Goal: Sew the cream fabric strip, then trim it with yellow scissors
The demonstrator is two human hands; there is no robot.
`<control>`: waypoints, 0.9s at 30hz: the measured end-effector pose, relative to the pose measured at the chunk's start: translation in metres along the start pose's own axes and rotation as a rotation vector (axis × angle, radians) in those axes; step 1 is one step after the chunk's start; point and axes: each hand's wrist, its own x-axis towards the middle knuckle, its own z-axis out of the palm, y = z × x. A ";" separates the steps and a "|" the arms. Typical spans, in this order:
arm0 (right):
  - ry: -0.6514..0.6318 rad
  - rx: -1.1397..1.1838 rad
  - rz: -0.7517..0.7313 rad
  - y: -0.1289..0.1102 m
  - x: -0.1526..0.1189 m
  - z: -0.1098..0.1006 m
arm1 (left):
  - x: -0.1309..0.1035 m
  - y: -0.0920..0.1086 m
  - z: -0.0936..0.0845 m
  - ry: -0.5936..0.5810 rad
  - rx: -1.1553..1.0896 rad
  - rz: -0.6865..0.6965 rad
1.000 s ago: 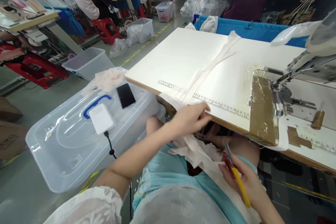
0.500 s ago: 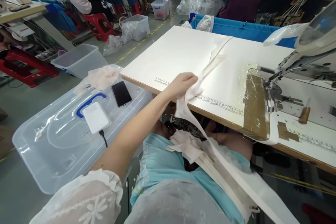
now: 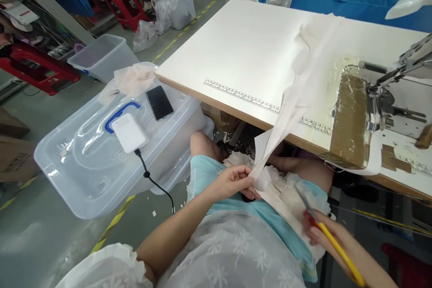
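My left hand [image 3: 236,183] pinches a pale fabric strip [image 3: 286,112] above my lap. From there the strip runs up over the front edge of the white table [image 3: 236,45] and across its top. More pale fabric pieces [image 3: 286,189] lie gathered over my thighs. At the right, my right hand [image 3: 324,234] is closed around scissors [image 3: 332,243] with yellow and red handles, their blades pointing up and left toward the fabric. Motion blurs that hand somewhat, and I cannot tell whether the blades are apart.
A sewing machine [image 3: 388,103] stands on the table's right. Left of me, a lidded clear plastic box [image 3: 81,180] bears a phone [image 3: 159,103], a white power bank [image 3: 130,132] with a black cable, and sheer fabric [image 3: 135,81]. Red stools [image 3: 37,72] and another clear bin [image 3: 104,56] stand beyond.
My left hand has come down from the table edge to my lap with the strip. My right hand has come into view with scissors. The view has tilted downward.
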 end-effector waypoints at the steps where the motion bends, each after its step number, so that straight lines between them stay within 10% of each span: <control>1: -0.138 0.007 -0.019 -0.013 0.016 0.005 | -0.001 -0.001 0.002 0.026 -0.007 -0.001; 11: -0.518 -0.160 -0.098 -0.059 0.093 0.008 | -0.012 -0.001 -0.007 0.150 0.011 -0.034; 27: -0.166 -0.619 -0.192 -0.069 0.090 0.017 | -0.008 0.003 -0.007 0.134 -0.006 -0.075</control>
